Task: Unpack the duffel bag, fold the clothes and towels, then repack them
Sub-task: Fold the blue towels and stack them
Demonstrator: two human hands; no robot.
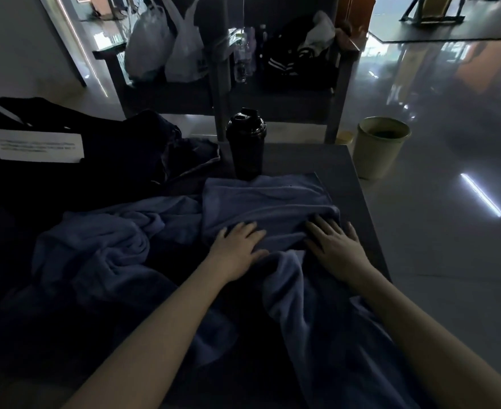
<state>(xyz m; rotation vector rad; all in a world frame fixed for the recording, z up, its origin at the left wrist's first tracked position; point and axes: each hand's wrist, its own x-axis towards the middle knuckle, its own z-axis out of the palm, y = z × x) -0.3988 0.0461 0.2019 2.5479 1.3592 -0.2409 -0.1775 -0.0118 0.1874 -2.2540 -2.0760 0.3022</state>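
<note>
The blue towel (268, 199) is soft, plush cloth with a matt, fleecy nap that creases in thick rolls. The dark garment (166, 149) at the far left is thinner woven cloth, also matt. The duffel bag (51, 172) reads as black matt fabric and carries a white paper label (38, 146). The shaker bottle (246, 143) is dark, slightly glossy plastic. The desk (343, 169) has a smooth grey matt top. The waste bin (380, 149) looks like dull pale plastic. The floor (450, 231) is polished and highly reflective. The hanging bags (166, 45) are thin, crinkled, translucent plastic.
</note>
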